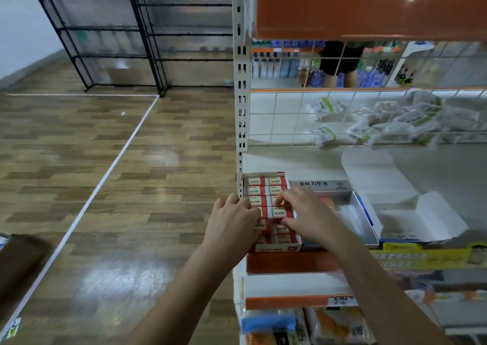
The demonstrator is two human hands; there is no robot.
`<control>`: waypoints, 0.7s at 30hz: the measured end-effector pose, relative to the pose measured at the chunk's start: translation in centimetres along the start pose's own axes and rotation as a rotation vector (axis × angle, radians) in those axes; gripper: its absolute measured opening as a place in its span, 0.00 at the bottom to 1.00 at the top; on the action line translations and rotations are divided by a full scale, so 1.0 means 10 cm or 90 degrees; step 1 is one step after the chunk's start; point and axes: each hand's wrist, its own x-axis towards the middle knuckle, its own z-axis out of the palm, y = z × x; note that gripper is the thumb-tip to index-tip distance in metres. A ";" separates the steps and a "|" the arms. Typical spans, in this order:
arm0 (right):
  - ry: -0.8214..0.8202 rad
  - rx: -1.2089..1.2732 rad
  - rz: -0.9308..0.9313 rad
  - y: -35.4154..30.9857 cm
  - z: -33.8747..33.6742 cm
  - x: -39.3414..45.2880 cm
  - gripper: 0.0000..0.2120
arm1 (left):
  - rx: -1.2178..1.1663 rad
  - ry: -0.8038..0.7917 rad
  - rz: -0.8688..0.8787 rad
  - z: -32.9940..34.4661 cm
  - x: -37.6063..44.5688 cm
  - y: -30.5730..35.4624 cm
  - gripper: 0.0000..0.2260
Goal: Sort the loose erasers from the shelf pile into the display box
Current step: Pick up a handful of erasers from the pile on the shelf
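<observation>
A red-and-white display box [279,247] sits at the left end of the white shelf, packed with two rows of red-sleeved 2B erasers [264,185]. My left hand [234,218] lies over the box's left row, fingers curled down onto the erasers. My right hand [305,212] reaches over the right row; its thumb and fingers pinch one eraser [279,212] in the middle of the box. The near erasers are partly hidden under both hands.
Right of the box stands a grey open tray [350,212] with Korean lettering on its flap. Flattened white cartons [400,202] lie further right. A wire grid [342,117] backs the shelf, with bagged goods behind. A person stands beyond it. Wooden floor lies to the left.
</observation>
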 end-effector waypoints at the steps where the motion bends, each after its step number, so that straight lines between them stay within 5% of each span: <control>1: 0.000 0.004 0.006 0.00 0.00 -0.01 0.15 | 0.004 -0.004 0.001 -0.02 0.01 0.00 0.16; 12: 0.140 0.081 0.027 -0.01 -0.12 -0.36 0.18 | -0.021 0.012 0.038 -0.21 0.19 0.17 0.16; 21: 0.219 0.028 0.114 0.79 -0.63 -1.20 0.17 | -0.034 0.048 0.168 -0.03 0.57 1.40 0.19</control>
